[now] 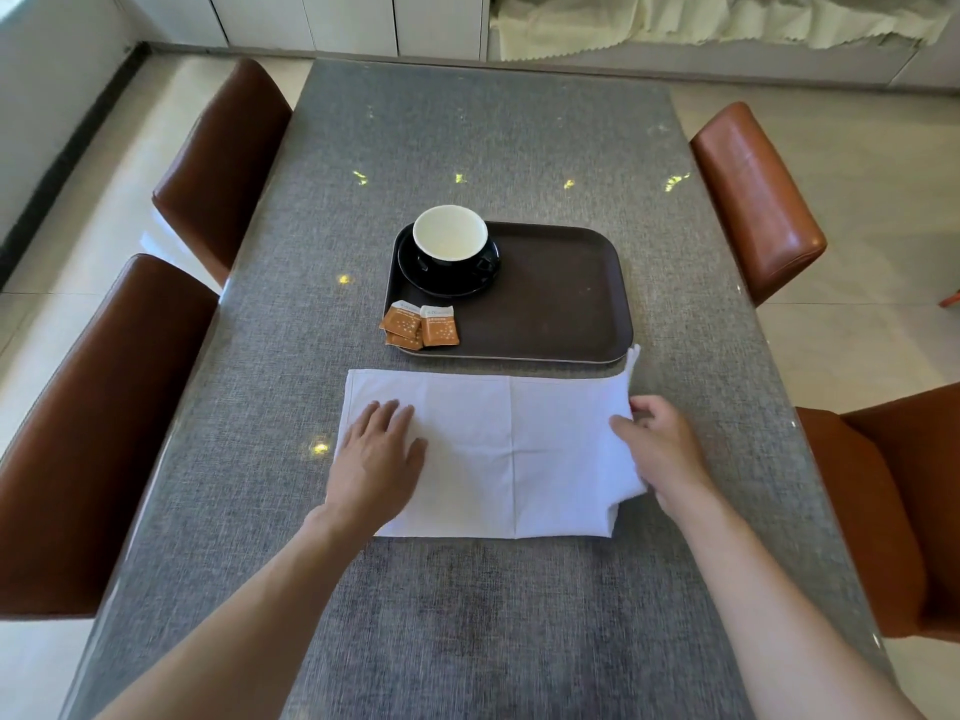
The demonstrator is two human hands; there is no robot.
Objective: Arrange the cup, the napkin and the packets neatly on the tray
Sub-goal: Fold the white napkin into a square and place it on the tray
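Observation:
A dark brown tray (561, 304) lies in the middle of the table. In its far left corner stands a black cup with a white inside (451, 241) on a black saucer (457, 283). Orange packets (422, 327) lie at the tray's near left corner, partly over its rim. A white napkin (488, 449) is spread flat on the table just in front of the tray. My left hand (376, 459) rests flat on its left half, fingers apart. My right hand (662, 449) pinches the napkin's right edge, which is lifted and curled upward.
The grey table (467, 615) has brown leather chairs on both sides: two on the left (218, 158) (83, 433), two on the right (753, 200) (893, 511). White cabinets and a pale cloth stand beyond the far end.

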